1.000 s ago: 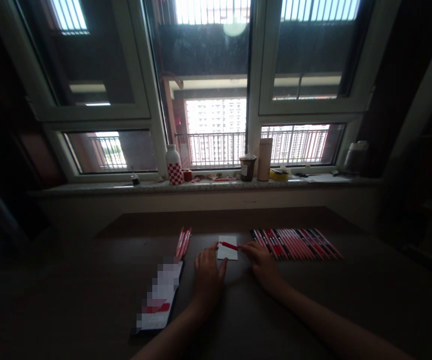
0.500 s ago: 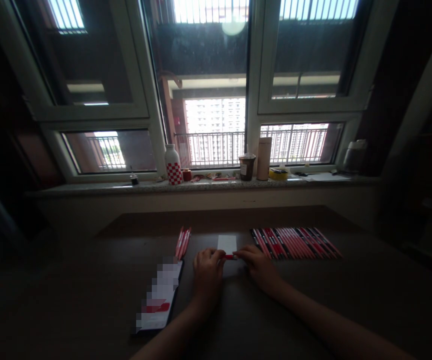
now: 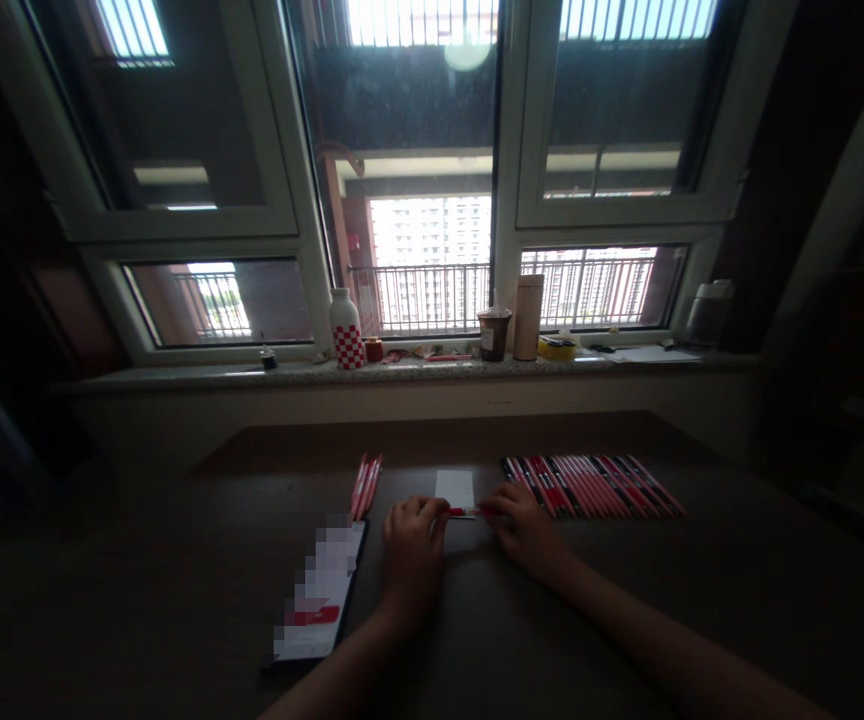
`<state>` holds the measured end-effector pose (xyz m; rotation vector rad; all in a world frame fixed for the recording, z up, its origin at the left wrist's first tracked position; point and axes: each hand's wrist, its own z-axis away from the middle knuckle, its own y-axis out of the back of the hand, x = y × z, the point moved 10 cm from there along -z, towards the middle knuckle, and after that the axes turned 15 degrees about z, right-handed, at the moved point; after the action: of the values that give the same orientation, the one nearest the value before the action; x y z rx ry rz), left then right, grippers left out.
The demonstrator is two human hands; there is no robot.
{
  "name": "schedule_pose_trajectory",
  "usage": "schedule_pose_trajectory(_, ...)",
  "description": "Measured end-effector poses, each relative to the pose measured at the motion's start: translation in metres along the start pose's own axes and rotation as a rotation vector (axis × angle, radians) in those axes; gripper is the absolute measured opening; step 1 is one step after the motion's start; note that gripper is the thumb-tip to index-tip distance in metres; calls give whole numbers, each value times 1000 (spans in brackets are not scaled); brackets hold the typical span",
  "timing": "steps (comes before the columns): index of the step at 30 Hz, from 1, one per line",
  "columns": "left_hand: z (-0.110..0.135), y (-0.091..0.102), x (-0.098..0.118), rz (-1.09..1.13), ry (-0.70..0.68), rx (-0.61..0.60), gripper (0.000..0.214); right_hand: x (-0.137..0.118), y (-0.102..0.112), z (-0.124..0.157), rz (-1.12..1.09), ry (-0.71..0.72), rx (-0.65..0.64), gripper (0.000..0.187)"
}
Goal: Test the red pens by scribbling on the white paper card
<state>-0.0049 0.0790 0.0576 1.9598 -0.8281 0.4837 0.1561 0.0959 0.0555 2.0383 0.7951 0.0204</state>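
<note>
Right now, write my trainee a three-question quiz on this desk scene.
1. True or false: the left hand and the right hand each grip an end of the red pen.
2. The long row of pens lies on which side of the white card? A) left B) right C) on top of it
3. Fill in: the phone lies flat on the table, nearest the ____ hand.

Key: 1 true; 2 B; 3 left.
</note>
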Motion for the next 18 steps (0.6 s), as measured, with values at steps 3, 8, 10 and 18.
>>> schedule_pose_trajectory(3,0,0,-2,4,12,-2,26,-3,-1,0,9,29,-11,22)
schedule_pose_trajectory(8,0,1,-5,-10,21,14,26,-5,-1,1,26,40,-22,19)
schedule_pose_trajectory(10,0,0,-6,-17,22,16,27,-5,-2,1,29,40,-27,18)
schedule_pose_trajectory(18,0,-2,-11,-31,13,52,46,0,-2,1,66,18,11,18)
